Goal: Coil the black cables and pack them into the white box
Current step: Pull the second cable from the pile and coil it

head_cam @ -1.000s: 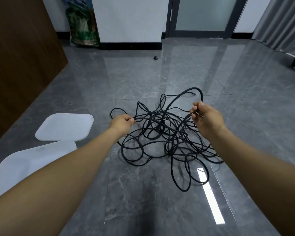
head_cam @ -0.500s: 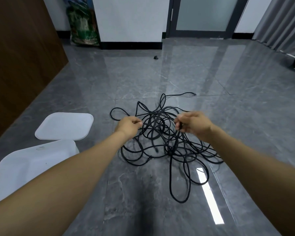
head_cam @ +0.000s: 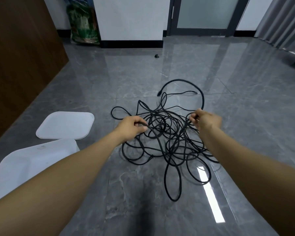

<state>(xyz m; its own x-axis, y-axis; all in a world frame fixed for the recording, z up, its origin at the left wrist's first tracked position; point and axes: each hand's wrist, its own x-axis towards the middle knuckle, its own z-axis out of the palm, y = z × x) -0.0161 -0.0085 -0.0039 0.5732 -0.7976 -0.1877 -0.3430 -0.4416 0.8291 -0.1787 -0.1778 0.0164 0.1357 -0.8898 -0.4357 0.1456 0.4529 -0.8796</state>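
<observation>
Black cables [head_cam: 169,142] sprawl in a tangle on the grey tiled floor [head_cam: 228,74] before you. Your left hand [head_cam: 131,126] has its grip curled around one strand; your right hand [head_cam: 206,119] pinches another, its free end arcing up and blurred by motion. Which strand belongs to which cable cannot be told. At left, the white box [head_cam: 20,166] sits partly hidden behind your forearm, its lid [head_cam: 65,125] flat beside it.
</observation>
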